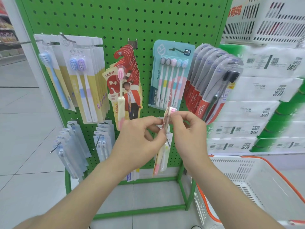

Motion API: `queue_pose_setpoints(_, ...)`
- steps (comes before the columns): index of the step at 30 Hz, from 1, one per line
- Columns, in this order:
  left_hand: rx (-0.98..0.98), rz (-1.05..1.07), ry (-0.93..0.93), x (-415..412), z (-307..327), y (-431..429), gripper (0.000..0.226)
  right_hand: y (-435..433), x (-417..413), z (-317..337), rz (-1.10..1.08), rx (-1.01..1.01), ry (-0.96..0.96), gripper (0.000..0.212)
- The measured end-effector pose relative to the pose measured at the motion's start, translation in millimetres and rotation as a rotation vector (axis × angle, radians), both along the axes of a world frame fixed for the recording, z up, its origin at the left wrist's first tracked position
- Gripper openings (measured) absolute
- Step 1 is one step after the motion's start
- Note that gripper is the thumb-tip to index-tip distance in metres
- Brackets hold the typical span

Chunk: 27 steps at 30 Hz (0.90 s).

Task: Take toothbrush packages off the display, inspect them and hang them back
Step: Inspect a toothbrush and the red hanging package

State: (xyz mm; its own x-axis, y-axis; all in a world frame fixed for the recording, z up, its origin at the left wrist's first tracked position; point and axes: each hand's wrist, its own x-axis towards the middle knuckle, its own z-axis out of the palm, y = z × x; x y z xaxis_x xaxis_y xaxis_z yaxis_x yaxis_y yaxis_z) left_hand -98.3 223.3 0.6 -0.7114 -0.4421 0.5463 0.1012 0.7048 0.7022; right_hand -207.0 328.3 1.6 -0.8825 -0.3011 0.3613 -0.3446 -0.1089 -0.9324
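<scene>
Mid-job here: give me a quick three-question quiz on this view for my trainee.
1. True or false: the left hand and right hand both hold the package.
2. How many brushes are in the teal pack? A 2, B 5, C 8.
3. Fill in: the rim of the basket is ___.
Key: 1 true; 2 B; 3 orange.

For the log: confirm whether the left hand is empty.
No, the left hand pinches the pink toothbrush package, which the right hand holds too.
</scene>
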Motion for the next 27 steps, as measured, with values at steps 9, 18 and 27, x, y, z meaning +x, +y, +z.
queue_pose_setpoints(9, 0.087, -0.086, -0.079, 5.1, 7.1, 0.6, 0.033, 0.1, -7.0, -3.7, -0.026, 0.104, -0.044, 0.036)
queue_pose_setpoints(18, 0.333, -0.193, -0.072, 8.2, 16.3, 1.0, 0.022, 3.2, -11.4, -6.7, 0.006, 0.17, -0.056, 0.046)
queue_pose_setpoints(27, 0.281, -0.184, -0.108, 7.3, 11.0, -3.1, 0.026, -0.7, -9.2, -6.7, 0.159, 0.286, -0.076, 0.063)
